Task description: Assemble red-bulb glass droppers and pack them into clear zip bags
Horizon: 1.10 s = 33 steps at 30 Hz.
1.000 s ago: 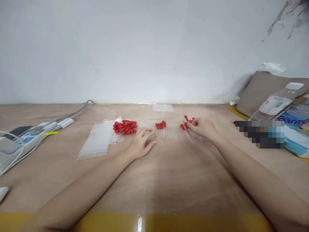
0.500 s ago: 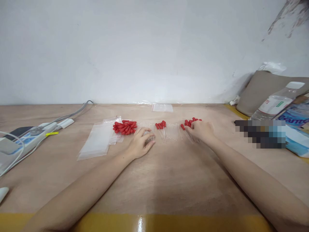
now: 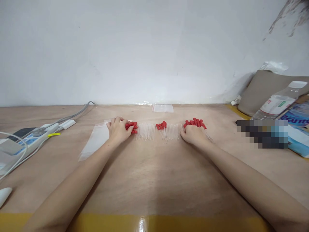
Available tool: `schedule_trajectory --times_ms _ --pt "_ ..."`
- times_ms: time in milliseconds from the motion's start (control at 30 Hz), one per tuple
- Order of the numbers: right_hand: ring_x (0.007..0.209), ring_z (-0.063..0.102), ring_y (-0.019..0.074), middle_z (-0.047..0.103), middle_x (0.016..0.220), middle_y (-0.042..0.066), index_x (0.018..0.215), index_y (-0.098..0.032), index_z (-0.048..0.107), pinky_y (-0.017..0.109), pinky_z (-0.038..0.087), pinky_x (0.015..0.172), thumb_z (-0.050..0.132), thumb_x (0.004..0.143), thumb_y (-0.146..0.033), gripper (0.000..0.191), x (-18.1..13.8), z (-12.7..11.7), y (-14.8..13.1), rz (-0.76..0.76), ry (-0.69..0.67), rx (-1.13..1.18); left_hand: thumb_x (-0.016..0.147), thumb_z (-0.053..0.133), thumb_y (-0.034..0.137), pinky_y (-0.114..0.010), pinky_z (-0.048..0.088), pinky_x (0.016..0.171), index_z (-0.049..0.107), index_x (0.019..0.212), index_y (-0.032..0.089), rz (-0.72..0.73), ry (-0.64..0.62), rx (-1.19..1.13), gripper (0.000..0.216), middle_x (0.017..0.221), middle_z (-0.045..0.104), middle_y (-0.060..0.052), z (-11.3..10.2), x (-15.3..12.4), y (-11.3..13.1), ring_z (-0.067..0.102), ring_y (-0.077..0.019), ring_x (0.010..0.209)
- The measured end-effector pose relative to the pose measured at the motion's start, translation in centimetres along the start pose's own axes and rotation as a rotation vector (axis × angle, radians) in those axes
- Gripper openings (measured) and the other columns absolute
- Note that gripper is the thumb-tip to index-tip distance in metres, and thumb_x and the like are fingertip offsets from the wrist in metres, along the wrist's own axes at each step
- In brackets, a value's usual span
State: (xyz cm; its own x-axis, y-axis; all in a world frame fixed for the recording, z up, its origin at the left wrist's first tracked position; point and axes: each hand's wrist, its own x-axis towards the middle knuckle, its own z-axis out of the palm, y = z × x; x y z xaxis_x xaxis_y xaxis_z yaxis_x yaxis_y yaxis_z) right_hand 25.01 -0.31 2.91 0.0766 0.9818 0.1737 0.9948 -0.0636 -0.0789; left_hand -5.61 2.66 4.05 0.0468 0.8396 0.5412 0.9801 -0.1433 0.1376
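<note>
My left hand (image 3: 118,131) reaches over the pile of red rubber bulbs (image 3: 131,126), its fingers apart and curved down among them. Some bulbs are hidden beneath it. To its right lies a row of thin clear tubes (image 3: 146,132). A small group of droppers with red bulbs (image 3: 161,125) sits in the middle, followed by more clear tubes (image 3: 173,131). My right hand (image 3: 194,134) is closed, resting at the near side of another cluster of red-bulbed droppers (image 3: 198,122). Its fingertips are hidden, so what it grips cannot be made out.
Clear plastic bags (image 3: 95,141) lie left of the bulbs, and another bag (image 3: 163,108) lies by the wall. A power strip (image 3: 26,141) with cables is at far left. A water bottle (image 3: 277,103) and a blue packet (image 3: 299,141) stand at right.
My left hand has moved left, off the clear tubes and onto the red bulb pile. My right hand has shifted slightly nearer me, and more red bulbs show behind it.
</note>
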Motion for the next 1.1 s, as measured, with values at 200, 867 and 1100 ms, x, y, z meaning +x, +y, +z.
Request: schedule_trajectory --times_ms 200,867,1100 --pt "0.070 0.058 0.0287 0.062 0.071 0.017 0.069 -0.011 0.062 0.041 0.031 0.068 0.038 0.082 -0.026 0.032 0.3 1.1 0.2 0.022 0.057 -0.036 0.077 0.051 0.040 -0.045 0.027 0.083 0.067 0.074 0.022 0.053 -0.011 -0.012 0.024 0.097 0.053 -0.009 0.7 -0.1 0.0 0.042 -0.0281 0.101" --pt "0.071 0.056 0.0184 0.064 0.076 0.006 0.082 -0.015 0.051 0.031 0.023 0.072 0.036 0.087 -0.024 0.018 -2.0 3.1 -0.7 -0.311 0.388 0.206 0.082 0.052 0.033 -0.038 0.032 0.078 0.066 0.078 0.021 0.480 -0.220 -0.031 0.019 0.087 0.058 -0.006 0.7 0.5 -0.6 0.051 -0.0230 0.090" --pt "0.079 0.057 0.0188 0.066 0.087 0.008 0.101 -0.014 0.055 0.032 0.025 0.075 0.037 0.087 -0.022 0.024 -1.8 3.7 -0.5 -0.324 0.466 0.246 0.088 0.035 0.025 -0.030 0.042 0.075 0.060 0.084 0.015 0.420 -0.188 -0.175 0.027 0.090 0.056 -0.008 1.4 0.6 -0.8 0.055 -0.0185 0.080"
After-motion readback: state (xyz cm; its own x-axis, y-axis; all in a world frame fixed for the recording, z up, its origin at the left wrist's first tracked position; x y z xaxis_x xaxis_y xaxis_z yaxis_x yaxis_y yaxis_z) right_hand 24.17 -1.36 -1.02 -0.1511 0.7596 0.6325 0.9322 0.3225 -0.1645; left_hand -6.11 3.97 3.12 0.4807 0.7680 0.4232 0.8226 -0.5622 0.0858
